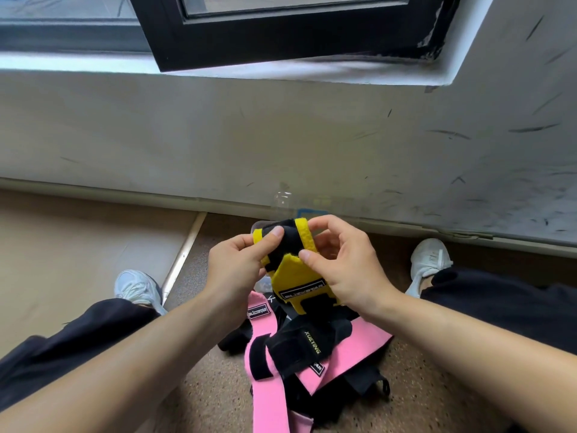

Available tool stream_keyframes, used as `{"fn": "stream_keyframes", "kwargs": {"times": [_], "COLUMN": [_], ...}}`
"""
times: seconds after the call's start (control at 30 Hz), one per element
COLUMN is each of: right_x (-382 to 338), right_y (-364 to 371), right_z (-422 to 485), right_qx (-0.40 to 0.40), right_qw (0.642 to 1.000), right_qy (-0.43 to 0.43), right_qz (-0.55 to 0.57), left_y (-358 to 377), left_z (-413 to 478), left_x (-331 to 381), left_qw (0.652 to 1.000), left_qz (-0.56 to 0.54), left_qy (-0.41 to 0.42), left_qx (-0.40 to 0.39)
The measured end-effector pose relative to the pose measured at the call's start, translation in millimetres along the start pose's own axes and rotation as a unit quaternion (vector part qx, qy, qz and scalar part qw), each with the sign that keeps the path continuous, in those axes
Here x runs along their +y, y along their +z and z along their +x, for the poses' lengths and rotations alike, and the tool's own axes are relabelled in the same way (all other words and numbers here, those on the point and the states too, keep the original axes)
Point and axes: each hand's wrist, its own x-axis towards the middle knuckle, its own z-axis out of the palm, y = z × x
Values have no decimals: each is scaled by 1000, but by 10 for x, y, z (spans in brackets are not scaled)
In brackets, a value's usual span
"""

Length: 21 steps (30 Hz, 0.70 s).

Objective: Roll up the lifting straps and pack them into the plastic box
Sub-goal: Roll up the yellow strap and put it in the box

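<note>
Yellow-and-black lifting strap (pixel 290 264) is held above the floor between the knees, its upper end curled into a roll: left hand (pixel 237 264) grip closed on the roll, thumb on top, right hand (pixel 340 270) grip pinching the yellow edge, probably to keep the winding tight. Clear plastic box (pixel 282 203) sits just behind by the wall, contents indiscernible; pink straps (pixel 359 348) and a black strap (pixel 299 348) lie heaped on the floor, unrolled.

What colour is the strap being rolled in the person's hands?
Yellow with black, seen in the head view: the lifting strap held between left hand and right hand.
</note>
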Motion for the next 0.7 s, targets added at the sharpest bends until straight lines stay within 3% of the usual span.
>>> {"fn": "stream_keyframes", "kwargs": {"times": [0.3, 0.47, 0.7], "right_x": [-54, -43, -14], "right_y": [36, -21, -16], "right_z": [18, 60, 51], "right_qx": [69, 73, 64], "right_qw": [995, 991, 996], "right_qy": [56, 71, 40], "right_qz": [47, 83, 52], "left_y": [58, 66, 50], "left_z": [-173, -197, -138], "left_x": [-24, -43, -54], "left_qw": [998, 994, 996], "left_qz": [-15, 42, 64], "left_qy": [27, 67, 39], "left_qx": [-55, -80, -45]}}
